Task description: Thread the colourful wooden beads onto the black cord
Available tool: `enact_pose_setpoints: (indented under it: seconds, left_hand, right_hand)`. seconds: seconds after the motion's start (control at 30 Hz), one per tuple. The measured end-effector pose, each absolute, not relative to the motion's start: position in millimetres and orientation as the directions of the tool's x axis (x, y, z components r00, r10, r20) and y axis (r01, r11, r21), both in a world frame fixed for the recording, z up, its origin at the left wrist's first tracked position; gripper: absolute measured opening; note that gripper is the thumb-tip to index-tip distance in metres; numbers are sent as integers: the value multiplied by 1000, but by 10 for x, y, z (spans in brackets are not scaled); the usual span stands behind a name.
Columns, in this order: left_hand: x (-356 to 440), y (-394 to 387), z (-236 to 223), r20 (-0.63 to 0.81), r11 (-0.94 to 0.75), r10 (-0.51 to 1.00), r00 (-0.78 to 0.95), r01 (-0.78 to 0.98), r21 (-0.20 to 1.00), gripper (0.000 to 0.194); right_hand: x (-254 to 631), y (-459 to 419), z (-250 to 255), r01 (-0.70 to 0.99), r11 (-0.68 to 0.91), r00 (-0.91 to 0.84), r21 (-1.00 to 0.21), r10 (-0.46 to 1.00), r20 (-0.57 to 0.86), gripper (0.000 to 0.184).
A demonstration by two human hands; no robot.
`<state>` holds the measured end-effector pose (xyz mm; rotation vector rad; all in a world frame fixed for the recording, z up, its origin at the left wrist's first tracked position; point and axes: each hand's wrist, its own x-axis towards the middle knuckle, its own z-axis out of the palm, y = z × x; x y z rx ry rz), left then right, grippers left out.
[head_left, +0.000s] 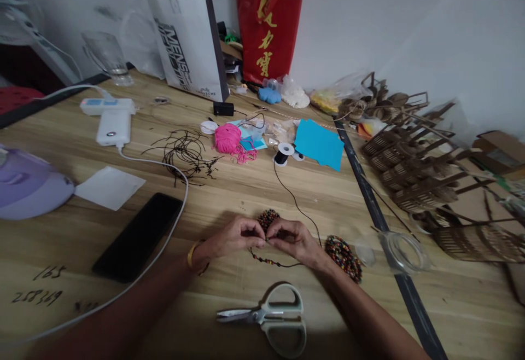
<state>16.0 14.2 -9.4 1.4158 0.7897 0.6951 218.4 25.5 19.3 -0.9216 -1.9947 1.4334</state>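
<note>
My left hand (241,238) and my right hand (296,239) meet fingertip to fingertip above the table, each pinched closed. Between them runs a thin dark cord; whatever sits right at the fingertips is too small to make out. A beaded cord (266,261) with small coloured beads loops below the hands. Just behind the fingers lies a bundle of beads (268,218), partly hidden by them. To the right of my right wrist rests a coil of multicoloured bead strands (343,259). A spool of black cord (283,154) stands farther back, its line trailing toward my right hand.
Scissors (283,316) lie near the front edge. On the left are a black phone (138,238), a white cable (185,196) and loose black cords (184,155). Pink yarn (228,138) and a blue sheet (319,144) lie behind; woven baskets (410,168) stand at right.
</note>
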Motion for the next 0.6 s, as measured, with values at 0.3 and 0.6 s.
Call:
enact_pose_setpoints:
  seconds: [0.3, 0.6]
  left_hand:
    - [167, 155, -73, -68, 43, 821, 566, 58, 997, 19]
    - [172, 148, -114, -82, 78, 825, 559, 30, 996, 22]
  right_hand:
    - [2198, 260, 223, 211, 191, -680, -959, 733, -4, 17]
    - [2204, 267, 188, 205, 143, -660, -968, 750, -30, 22]
